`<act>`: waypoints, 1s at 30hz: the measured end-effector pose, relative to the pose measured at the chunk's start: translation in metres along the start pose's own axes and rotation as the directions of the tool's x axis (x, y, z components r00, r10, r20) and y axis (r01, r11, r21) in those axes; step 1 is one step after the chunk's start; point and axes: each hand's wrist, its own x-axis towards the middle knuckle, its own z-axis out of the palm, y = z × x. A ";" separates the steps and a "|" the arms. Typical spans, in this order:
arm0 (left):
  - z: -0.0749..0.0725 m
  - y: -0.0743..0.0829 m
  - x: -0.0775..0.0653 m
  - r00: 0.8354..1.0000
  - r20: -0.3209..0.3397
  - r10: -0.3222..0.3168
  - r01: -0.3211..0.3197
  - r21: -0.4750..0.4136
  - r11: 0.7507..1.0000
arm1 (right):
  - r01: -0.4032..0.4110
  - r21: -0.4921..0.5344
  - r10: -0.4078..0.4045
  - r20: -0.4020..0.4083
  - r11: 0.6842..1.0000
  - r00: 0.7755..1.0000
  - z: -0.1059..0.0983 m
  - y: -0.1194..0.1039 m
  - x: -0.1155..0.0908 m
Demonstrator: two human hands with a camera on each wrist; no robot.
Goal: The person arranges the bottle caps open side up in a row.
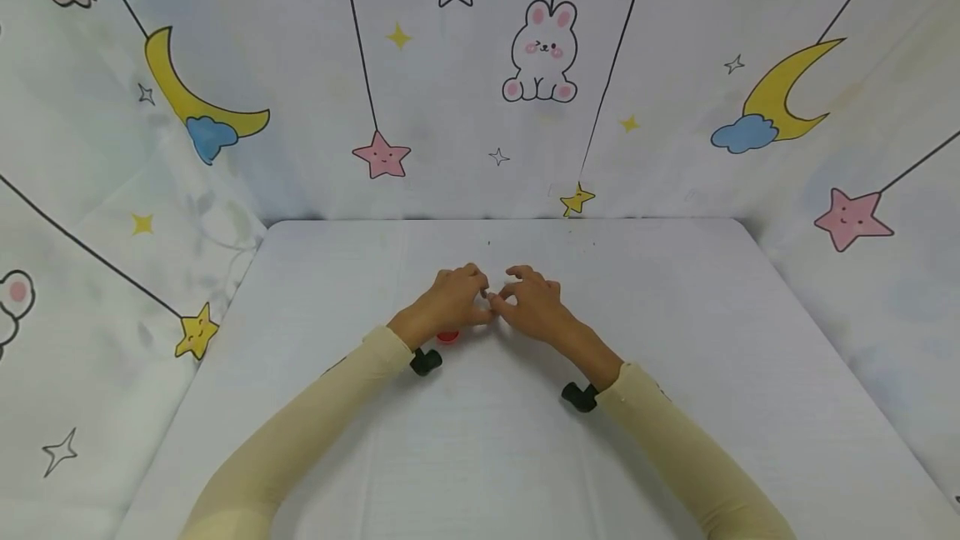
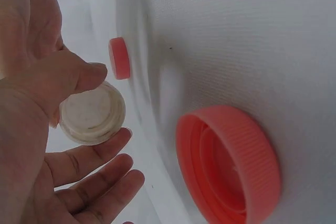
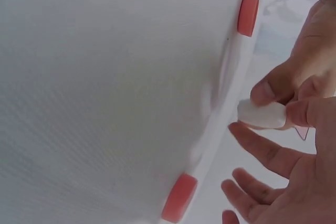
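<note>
My left hand (image 1: 450,297) and right hand (image 1: 534,304) meet over the middle of the table. Between them is a small whitish round piece (image 2: 89,114), see-through in part with an inner ring; its exact kind cannot be told. The left thumb and index finger pinch it. In the right wrist view the right thumb and index fingertip also hold the piece (image 3: 260,114) at its edges, other fingers spread. A red ribbed bottle cap (image 2: 257,161) lies close to the left wrist, hollow side showing. Another red cap (image 2: 121,59) is farther off. The head view shows one red cap (image 1: 447,337) by the left wrist.
A white cloth covers the table (image 1: 480,457). Cloth walls (image 1: 300,40) printed with stars, moons and a rabbit stand at the back and both sides. Dark wrist devices (image 1: 426,362) hang below both forearms.
</note>
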 end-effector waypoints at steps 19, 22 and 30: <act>0.001 0.003 -0.016 0.999 0.000 0.048 -0.048 0.029 0.998 | 0.131 -0.058 -0.126 0.075 0.990 0.989 -0.004 0.015 -0.010; 0.001 0.004 -0.019 0.997 -0.001 0.077 -0.077 0.044 0.996 | 0.136 -0.078 -0.128 0.107 0.988 0.986 -0.005 0.017 -0.012; 0.005 0.005 -0.023 0.992 -0.009 0.123 -0.122 0.079 0.989 | 0.165 -0.088 -0.150 0.154 0.982 0.977 -0.004 0.020 -0.017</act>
